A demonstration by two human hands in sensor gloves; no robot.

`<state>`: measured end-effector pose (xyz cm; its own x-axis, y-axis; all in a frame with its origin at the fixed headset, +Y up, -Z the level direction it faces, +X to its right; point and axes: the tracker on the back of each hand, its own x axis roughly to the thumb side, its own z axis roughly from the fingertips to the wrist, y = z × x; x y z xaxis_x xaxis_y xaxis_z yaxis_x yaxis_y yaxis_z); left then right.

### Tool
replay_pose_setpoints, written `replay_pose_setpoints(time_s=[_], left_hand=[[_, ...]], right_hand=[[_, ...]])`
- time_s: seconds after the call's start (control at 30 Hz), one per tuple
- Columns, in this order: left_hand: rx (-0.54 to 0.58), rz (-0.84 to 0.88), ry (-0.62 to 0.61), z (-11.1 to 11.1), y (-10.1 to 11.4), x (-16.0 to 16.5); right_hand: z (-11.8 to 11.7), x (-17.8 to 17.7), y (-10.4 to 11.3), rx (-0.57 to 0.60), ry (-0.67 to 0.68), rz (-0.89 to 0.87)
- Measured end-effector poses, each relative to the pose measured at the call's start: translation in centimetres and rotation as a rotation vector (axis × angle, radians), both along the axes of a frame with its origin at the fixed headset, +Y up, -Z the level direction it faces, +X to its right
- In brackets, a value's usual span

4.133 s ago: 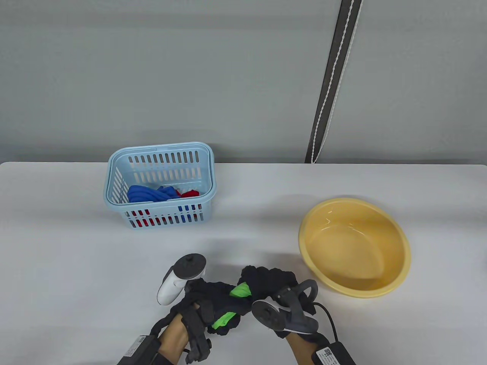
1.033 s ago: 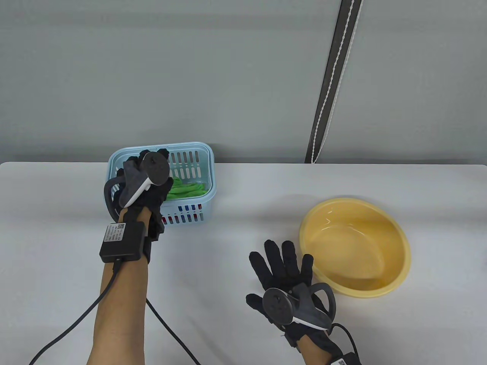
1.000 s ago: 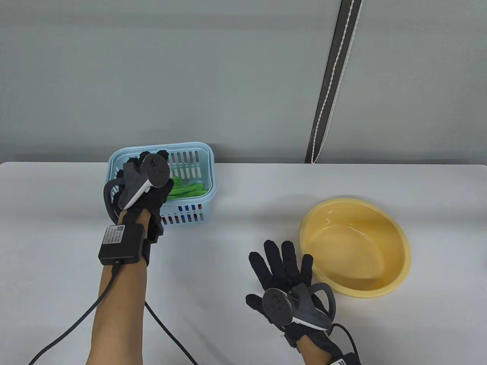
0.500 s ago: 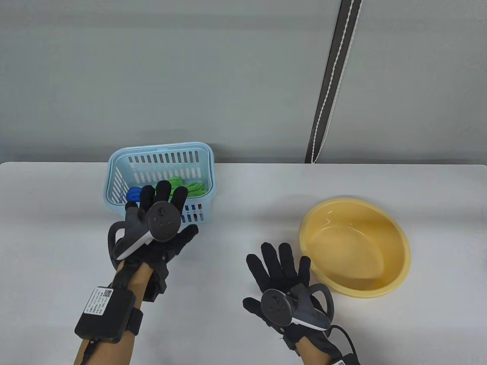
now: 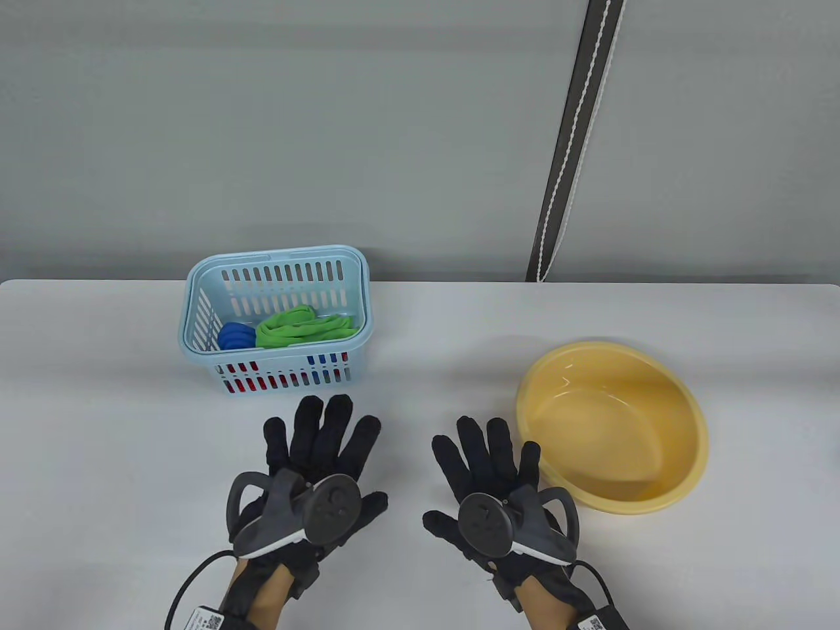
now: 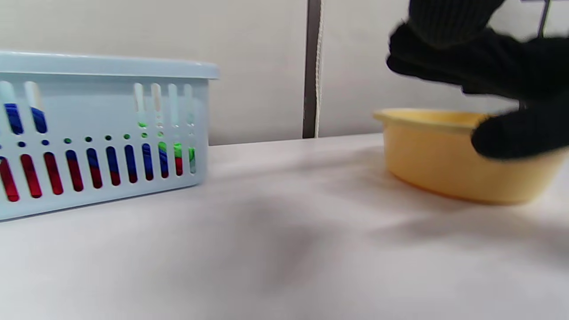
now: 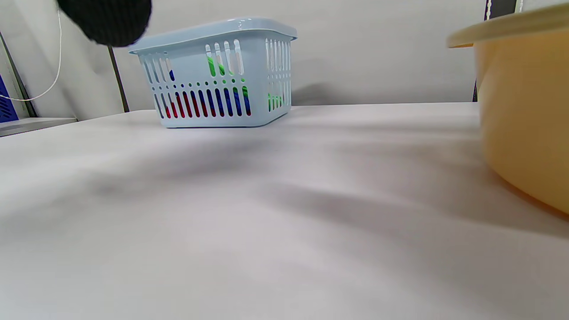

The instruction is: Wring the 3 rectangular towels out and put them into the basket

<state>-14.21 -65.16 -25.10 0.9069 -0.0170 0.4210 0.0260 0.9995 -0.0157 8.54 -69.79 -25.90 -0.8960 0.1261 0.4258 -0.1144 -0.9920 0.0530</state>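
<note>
The light blue slotted basket (image 5: 197, 328) stands at the table's back left. A twisted green towel (image 5: 302, 328) lies on top inside it, beside a blue towel (image 5: 235, 336). A red towel (image 5: 257, 380) shows only through the front slots. My left hand (image 5: 321, 446) lies flat in front of the basket, fingers spread, holding nothing. My right hand (image 5: 489, 459) lies flat beside it, left of the yellow basin (image 5: 682, 400), also empty. The wrist views show the basket (image 6: 89, 84) (image 7: 249, 31) from the side.
The yellow basin (image 6: 426, 151) (image 7: 524, 111) stands at the right, with a little water at its bottom. A dark strap with a white cord (image 5: 574, 138) hangs on the wall behind. The white table (image 5: 426, 341) runs between basket and basin.
The green towel, earlier twisted between both hands, now lies in the basket. My left hand has let it go and drawn back to the table front. The right hand has barely moved.
</note>
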Motion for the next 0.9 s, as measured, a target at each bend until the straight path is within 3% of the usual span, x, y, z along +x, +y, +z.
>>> replay_pose_setpoints(time_s=[0.33,0.57,0.9], left_hand=[[-0.046,0.044,-0.063,-0.1,-3.8,2.0],[-0.094,0.068,-0.074,-0.4,-4.8,1.8],[-0.095,0.104,-0.074,-0.2,-4.6,1.2]], right_hand=[[0.0,0.0,0.0,0.007,0.0,0.01],[0.2,-0.2,0.0,0.016,-0.005,0.025],[0.4,-0.9,-0.4,0.011,0.002,0.049]])
